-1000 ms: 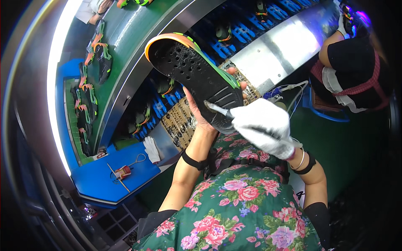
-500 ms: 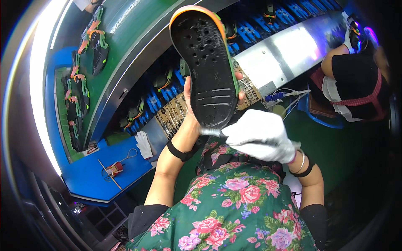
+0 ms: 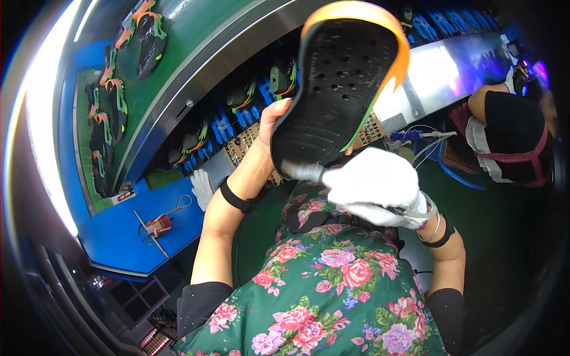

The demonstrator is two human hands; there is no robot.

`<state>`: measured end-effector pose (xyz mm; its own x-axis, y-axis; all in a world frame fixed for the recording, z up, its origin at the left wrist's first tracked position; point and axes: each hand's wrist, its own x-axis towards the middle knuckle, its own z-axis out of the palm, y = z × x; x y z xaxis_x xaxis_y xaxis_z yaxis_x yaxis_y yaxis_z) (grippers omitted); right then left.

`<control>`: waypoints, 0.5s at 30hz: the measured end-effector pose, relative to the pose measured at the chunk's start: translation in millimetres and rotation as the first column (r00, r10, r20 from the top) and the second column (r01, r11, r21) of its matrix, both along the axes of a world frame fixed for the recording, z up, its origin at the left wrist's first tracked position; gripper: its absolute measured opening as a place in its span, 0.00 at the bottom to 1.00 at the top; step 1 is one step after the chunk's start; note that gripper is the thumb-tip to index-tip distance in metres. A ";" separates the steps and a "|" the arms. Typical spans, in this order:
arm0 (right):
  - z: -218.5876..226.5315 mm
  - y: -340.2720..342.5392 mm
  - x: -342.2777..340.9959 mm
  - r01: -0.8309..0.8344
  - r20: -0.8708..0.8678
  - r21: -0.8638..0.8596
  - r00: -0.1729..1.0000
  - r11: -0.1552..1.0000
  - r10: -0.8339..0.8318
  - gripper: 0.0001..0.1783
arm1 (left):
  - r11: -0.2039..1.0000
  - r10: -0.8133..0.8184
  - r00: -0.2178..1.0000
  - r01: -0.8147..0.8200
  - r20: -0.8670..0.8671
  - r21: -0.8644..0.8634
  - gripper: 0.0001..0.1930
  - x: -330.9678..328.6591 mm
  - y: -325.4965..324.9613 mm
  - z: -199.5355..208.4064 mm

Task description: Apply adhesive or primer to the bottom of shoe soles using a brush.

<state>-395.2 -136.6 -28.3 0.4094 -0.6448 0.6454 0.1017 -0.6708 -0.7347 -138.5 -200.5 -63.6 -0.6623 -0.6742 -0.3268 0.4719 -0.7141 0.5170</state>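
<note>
A black shoe sole (image 3: 338, 89) with an orange and green rim is held up before me, its holed and grooved face toward me. My left hand (image 3: 274, 121), bare, is closed around it, the thumb along the left edge and other fingers mostly hidden behind. A brush (image 3: 303, 170) with pale bristles, blurred by motion, touches the sole's lower end. My right hand (image 3: 377, 184), in a white glove, grips the brush by its handle.
Several shoe parts (image 3: 116, 95) lie on a green belt (image 3: 196, 29) at the left. On a blue table (image 3: 113, 237) are a white glove (image 3: 202, 187) and a small red item with a stick (image 3: 159, 225). A co-worker (image 3: 510, 130) sits at the right, beside the metal line.
The sole has moved up and right and tilted, its orange end leaning right. The brush has shifted slightly left along the sole's lower end.
</note>
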 end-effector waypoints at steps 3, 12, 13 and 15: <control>-5.0 10.8 6.5 -0.001 -0.202 -0.125 0.979 0.992 -0.025 0.19 | 0.987 0.008 0.988 -0.032 0.154 0.155 0.54 9.0 -2.2 5.7; 2.6 13.7 30.6 0.093 -0.071 0.002 0.993 0.996 -0.093 0.16 | 0.992 -0.056 0.993 0.043 0.103 0.123 0.51 40.0 -7.2 -7.8; 4.0 19.0 35.8 0.030 -0.003 0.094 1.000 0.995 -0.030 0.15 | 0.991 0.027 0.994 -0.041 0.108 0.130 0.52 37.5 -4.1 -10.0; 8.0 24.4 39.3 -0.133 0.228 0.377 0.972 0.916 0.047 0.11 | 0.993 -0.010 1.000 0.011 -0.007 0.119 0.52 35.0 -2.6 -11.9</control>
<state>-356.0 -112.2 -20.3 0.3602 -0.8282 0.4293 0.3287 -0.3180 -0.8893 -103.4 -203.1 -75.5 -0.6714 -0.6239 -0.4000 0.4672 -0.7753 0.4250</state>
